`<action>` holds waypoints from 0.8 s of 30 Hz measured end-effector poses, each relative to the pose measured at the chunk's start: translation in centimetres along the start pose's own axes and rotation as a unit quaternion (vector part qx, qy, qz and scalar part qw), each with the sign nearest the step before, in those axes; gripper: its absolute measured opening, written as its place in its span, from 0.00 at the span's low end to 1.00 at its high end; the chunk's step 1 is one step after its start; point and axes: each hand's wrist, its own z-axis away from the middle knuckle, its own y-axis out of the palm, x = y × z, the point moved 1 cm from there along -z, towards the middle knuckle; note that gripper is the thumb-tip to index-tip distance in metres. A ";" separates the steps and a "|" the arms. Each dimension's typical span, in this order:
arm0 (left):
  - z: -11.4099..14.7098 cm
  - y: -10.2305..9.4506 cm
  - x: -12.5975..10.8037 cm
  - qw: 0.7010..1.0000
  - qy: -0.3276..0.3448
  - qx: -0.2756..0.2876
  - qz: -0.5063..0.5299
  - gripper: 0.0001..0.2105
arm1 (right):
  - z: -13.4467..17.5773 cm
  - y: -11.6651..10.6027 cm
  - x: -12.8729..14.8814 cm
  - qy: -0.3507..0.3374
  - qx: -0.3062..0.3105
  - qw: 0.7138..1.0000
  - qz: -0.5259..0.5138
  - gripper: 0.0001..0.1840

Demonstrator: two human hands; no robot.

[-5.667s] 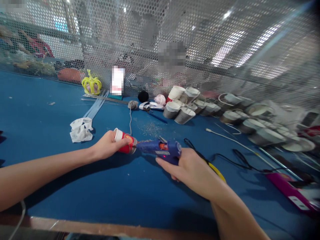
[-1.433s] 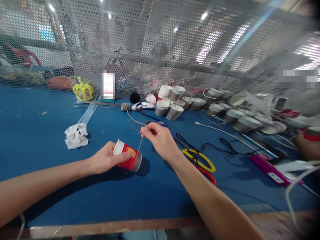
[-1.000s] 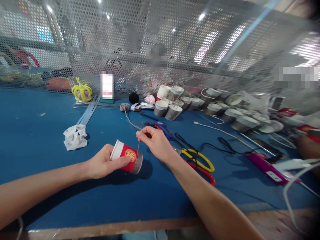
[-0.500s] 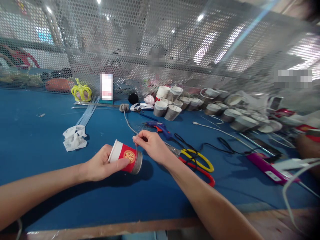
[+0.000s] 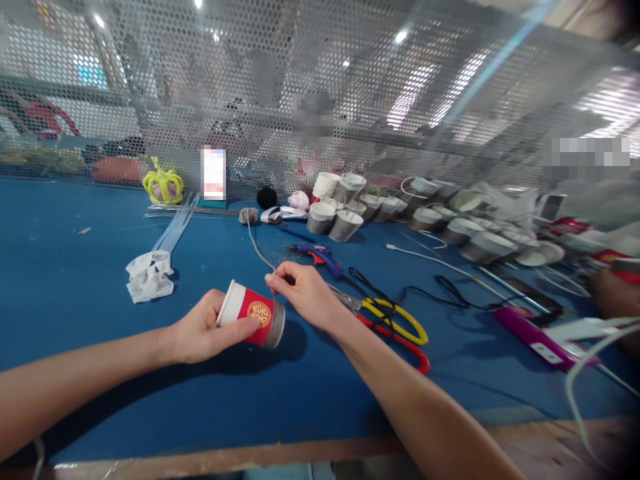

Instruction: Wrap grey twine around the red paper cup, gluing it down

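Tilted on its side above the blue table, a red and white paper cup (image 5: 253,315) lies in my left hand (image 5: 207,327), which is closed around it. Grey yarn is wound round the cup's base end. My right hand (image 5: 303,290) pinches the grey yarn (image 5: 257,245) just beside the cup. From my fingertips the strand runs back to a small grey yarn ball (image 5: 248,215). Scissors (image 5: 395,320) with yellow and red handles lie partly behind my right hand and wrist.
A blue glue gun (image 5: 317,253) lies beyond my right hand. Several grey-wrapped cups (image 5: 345,225) stand at the back right. A purple power strip (image 5: 533,337) with cables is at the right. White crumpled paper (image 5: 149,275) lies left. A perforated metal screen (image 5: 250,87) borders the back.
Almost nothing differs. The cup has turned very slightly in my left hand, and my right hand keeps its pinch on the yarn in nearly the same spot.
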 end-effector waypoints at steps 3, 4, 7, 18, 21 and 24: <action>0.0 -0.1 0.2 1.000 0.012 0.000 0.004 0.12 | 0.1 0.3 0.2 0.013 0.014 1.000 0.001 0.12; 0.0 -0.1 0.2 1.000 0.014 -0.001 0.007 0.12 | 0.1 0.4 0.2 0.018 0.018 1.000 -0.001 0.12; 0.0 -0.1 0.3 1.000 0.012 -0.006 0.017 0.12 | 0.1 0.6 0.2 0.034 0.031 0.999 -0.018 0.13; -0.4 0.1 0.2 0.984 -0.047 -0.060 0.159 0.12 | -0.1 1.3 -0.6 0.093 0.090 0.987 -0.093 0.12; -0.4 0.1 0.4 0.975 -0.070 -0.066 0.200 0.12 | -0.1 1.4 -0.6 0.104 0.101 0.983 -0.111 0.10; -0.6 0.0 0.5 0.958 -0.089 -0.082 0.261 0.11 | -0.1 1.7 -0.8 0.109 0.100 0.983 -0.112 0.06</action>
